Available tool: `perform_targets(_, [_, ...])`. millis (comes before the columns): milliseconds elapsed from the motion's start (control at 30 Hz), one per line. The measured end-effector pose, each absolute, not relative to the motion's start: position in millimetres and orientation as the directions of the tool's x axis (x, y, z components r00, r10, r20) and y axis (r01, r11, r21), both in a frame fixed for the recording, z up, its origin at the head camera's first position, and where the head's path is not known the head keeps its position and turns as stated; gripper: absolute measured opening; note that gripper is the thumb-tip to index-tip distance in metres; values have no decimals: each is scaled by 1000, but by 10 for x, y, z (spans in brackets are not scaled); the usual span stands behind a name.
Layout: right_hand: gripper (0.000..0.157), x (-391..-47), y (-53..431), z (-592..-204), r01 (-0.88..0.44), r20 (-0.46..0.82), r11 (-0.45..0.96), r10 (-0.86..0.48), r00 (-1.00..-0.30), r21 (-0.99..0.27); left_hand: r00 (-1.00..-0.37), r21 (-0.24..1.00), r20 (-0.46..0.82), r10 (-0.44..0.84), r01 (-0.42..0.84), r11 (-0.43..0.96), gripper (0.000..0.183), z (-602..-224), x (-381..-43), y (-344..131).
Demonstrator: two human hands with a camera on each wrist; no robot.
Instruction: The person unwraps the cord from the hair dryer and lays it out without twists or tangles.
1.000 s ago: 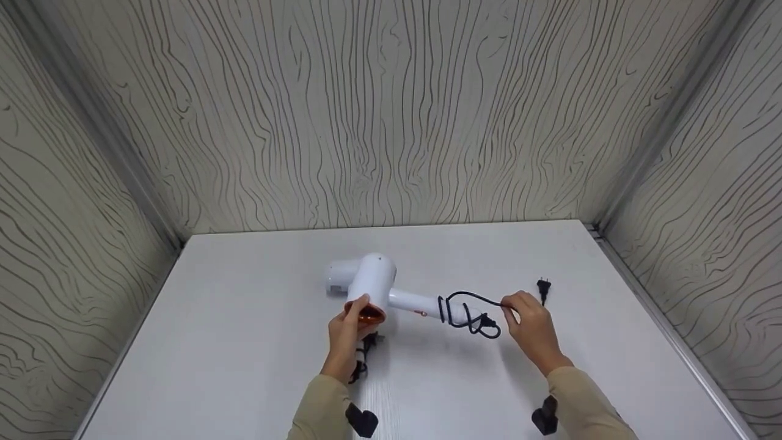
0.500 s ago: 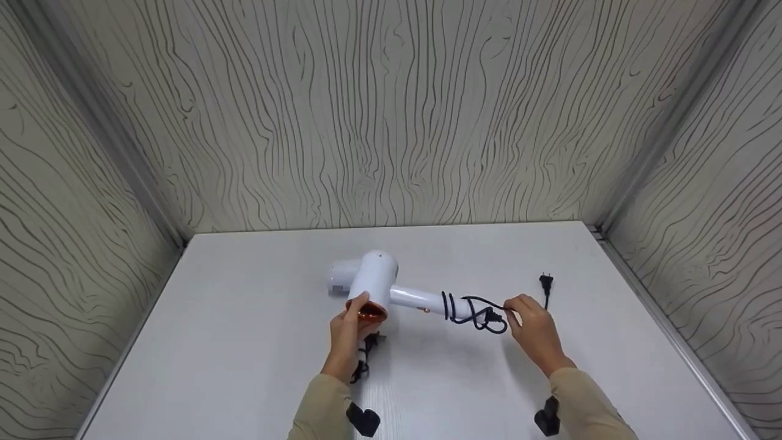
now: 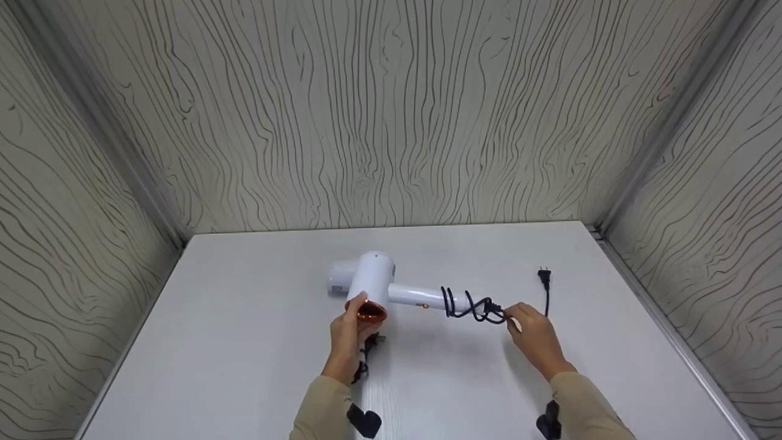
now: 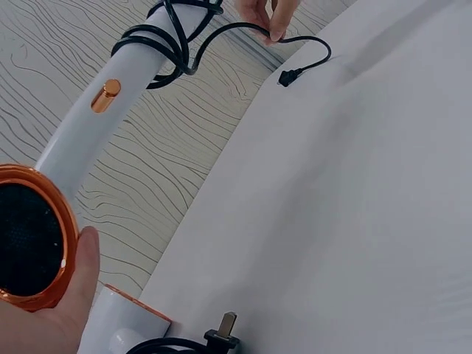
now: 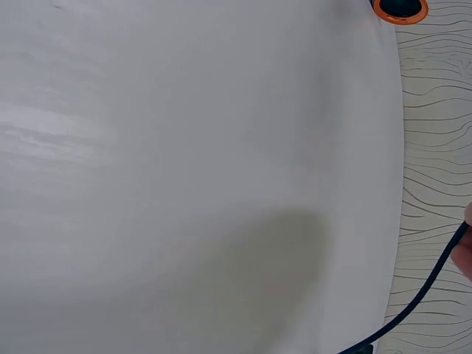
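A white hair dryer (image 3: 371, 278) with a copper rim is held above the table by my left hand (image 3: 345, 336), thumb at the rim. Its handle (image 3: 415, 296) points right, with a black cord (image 3: 469, 310) wound loosely round the lower part. My right hand (image 3: 534, 336) pinches the cord just beyond the handle's end. From that hand the cord's free end runs to a two-pin plug (image 3: 544, 276) on the table. In the left wrist view the copper switch (image 4: 105, 96) and the windings show, and my right hand (image 4: 269, 16) pinches the cord at the top.
A second white hair dryer (image 3: 341, 277) lies on the white table (image 3: 244, 318), partly hidden behind the held one. Its black cord and plug (image 3: 372, 340) show beside my left hand. Wood-patterned panels (image 3: 379, 122) stand at the back and both sides.
My right hand has moved slightly down with the cord. The raised loop above the handle has drawn in close to it. The plug has slid a little away; my left hand has stayed about still.
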State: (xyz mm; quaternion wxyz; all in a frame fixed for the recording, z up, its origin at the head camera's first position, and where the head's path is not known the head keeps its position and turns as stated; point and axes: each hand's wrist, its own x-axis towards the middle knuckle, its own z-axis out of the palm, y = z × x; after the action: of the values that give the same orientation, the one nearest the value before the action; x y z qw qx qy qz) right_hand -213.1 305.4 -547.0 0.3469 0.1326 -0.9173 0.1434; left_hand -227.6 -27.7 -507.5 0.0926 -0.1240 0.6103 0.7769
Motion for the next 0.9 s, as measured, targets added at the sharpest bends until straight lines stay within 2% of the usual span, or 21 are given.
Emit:
perform_targets(167, [27,-2092,3047,-5497,-314,624,928,-127,-771,-200,-951,923,-309,3,-300,-242,83,-5057,-2259,-264])
perform_targets(467, [25,-2040,3028,-5606,-334,563,919,-166,-810,-210,-949,911,-316,0,-303,-281,81,-5042,-2256,-248])
perform_targets(667, [17,-2008,3015,-5648,-298,454,921,-160,-876,-250,-947,900,-320,-15,-299,-317,80,-5045,-2267,-248])
perform_targets(900, [11,-1971,3059,-5685,-307,366,903,-187,-911,-302,-945,902,-327,-23,-305,-307,82,-5043,-2260,-240])
